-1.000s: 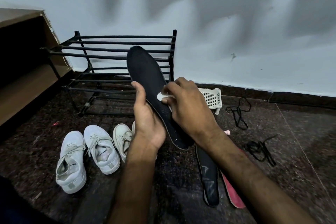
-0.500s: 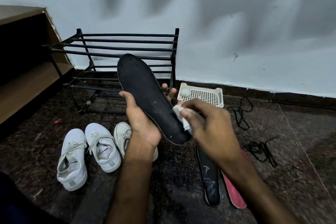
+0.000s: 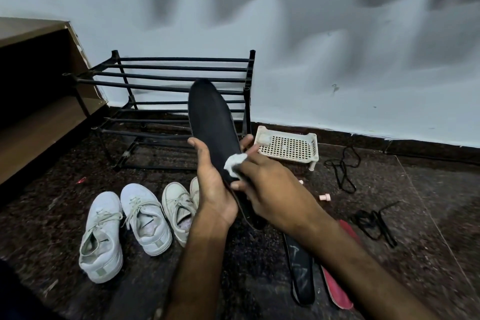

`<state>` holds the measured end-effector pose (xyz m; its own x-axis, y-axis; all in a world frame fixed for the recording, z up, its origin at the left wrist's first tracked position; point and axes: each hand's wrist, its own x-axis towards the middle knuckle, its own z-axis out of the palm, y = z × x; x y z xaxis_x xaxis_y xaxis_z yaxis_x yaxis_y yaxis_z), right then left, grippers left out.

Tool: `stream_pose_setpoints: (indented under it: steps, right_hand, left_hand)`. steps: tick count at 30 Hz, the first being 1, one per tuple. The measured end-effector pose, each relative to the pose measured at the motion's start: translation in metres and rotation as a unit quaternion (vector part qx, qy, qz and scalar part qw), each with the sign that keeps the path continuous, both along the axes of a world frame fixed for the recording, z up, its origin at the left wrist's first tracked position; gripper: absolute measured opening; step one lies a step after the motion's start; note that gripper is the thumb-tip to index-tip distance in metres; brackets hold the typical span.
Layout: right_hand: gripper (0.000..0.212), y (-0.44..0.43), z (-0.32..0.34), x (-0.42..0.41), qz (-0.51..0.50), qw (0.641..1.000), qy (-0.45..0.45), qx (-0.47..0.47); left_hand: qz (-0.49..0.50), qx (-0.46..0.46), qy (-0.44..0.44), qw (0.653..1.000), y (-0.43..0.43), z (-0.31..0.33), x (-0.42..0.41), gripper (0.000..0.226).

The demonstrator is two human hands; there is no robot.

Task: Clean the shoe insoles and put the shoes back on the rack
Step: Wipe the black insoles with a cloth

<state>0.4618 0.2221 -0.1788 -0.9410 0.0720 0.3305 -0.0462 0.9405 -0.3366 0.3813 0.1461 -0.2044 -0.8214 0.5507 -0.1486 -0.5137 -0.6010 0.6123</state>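
Observation:
My left hand (image 3: 213, 184) grips a long black insole (image 3: 211, 122) from underneath, its toe end pointing up toward the black shoe rack (image 3: 166, 80). My right hand (image 3: 270, 189) pinches a small white wipe (image 3: 233, 161) and presses it on the middle of the insole. Another black insole (image 3: 298, 275) and a red one (image 3: 335, 288) lie on the floor under my right forearm. Several white sneakers (image 3: 145, 218) stand on the floor at the left, partly hidden by my left arm.
A white perforated plastic tray (image 3: 288, 147) sits upside down by the wall, right of the rack. Black laces (image 3: 342, 169) lie on the dark floor at right, with a small pink cap (image 3: 325, 197). A wooden cabinet (image 3: 33, 117) stands at the left.
The insole has swung upright and higher again. My right hand with the wipe has slid from the heel end up to the insole's middle.

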Motion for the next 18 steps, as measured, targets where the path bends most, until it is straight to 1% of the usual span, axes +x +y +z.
stream_pose_setpoints:
  steps: [1, 2, 3, 5, 7, 9, 10, 11, 13, 14, 16, 18]
  right_hand:
    - [0.014, 0.004, -0.007, 0.004, 0.014, 0.998, 0.002, -0.059]
    - [0.011, 0.007, -0.011, 0.006, 0.011, 0.995, 0.019, -0.095]
    - [0.011, 0.01, -0.015, 0.009, 0.003, 0.994, 0.037, -0.103]
    - [0.018, 0.011, -0.021, 0.011, -0.011, 0.994, 0.052, -0.099]
    - [0.025, 0.009, -0.025, 0.014, -0.013, 0.991, 0.048, -0.122]
    - [0.039, 0.006, -0.028, 0.016, -0.007, 0.988, 0.033, -0.148]
    - [0.043, 0.005, -0.031, 0.016, -0.007, 0.988, 0.038, -0.149]
    - [0.04, 0.005, -0.032, 0.014, -0.015, 0.988, 0.061, -0.143]
    - [0.022, 0.005, -0.031, 0.006, -0.042, 0.981, 0.129, -0.138]
    - [0.014, 0.006, -0.028, -0.001, -0.056, 0.978, 0.149, -0.136]
    - [0.004, 0.015, -0.018, -0.02, -0.088, 0.979, 0.15, -0.102]
    - [0.003, 0.026, -0.004, -0.042, -0.129, 0.983, 0.119, -0.052]
  left_hand:
    - [-0.011, 0.022, -0.012, 1.0, -0.001, -0.001, -0.002, 0.089]
    - [-0.022, 0.047, -0.021, 0.998, -0.002, -0.001, -0.003, 0.089]
    - [-0.03, 0.06, -0.025, 0.997, -0.001, -0.001, -0.002, 0.091]
    - [-0.061, 0.066, -0.016, 0.996, 0.0, -0.001, 0.003, 0.095]
    - [-0.086, 0.058, -0.005, 0.995, 0.0, 0.0, 0.005, 0.096]
    - [-0.095, 0.057, -0.009, 0.994, -0.004, 0.0, 0.002, 0.097]
    - [-0.097, 0.058, -0.015, 0.994, -0.005, 0.0, 0.001, 0.097]
    - [-0.1, 0.06, -0.019, 0.993, -0.005, 0.0, 0.001, 0.098]
    - [-0.106, 0.054, -0.026, 0.993, 0.0, 0.001, 0.004, 0.1]
    - [-0.107, 0.05, -0.033, 0.992, 0.003, 0.003, 0.007, 0.1]
    - [-0.093, 0.033, -0.05, 0.994, 0.008, 0.001, 0.013, 0.09]
    - [-0.092, 0.01, -0.046, 0.995, 0.01, 0.001, 0.018, 0.079]
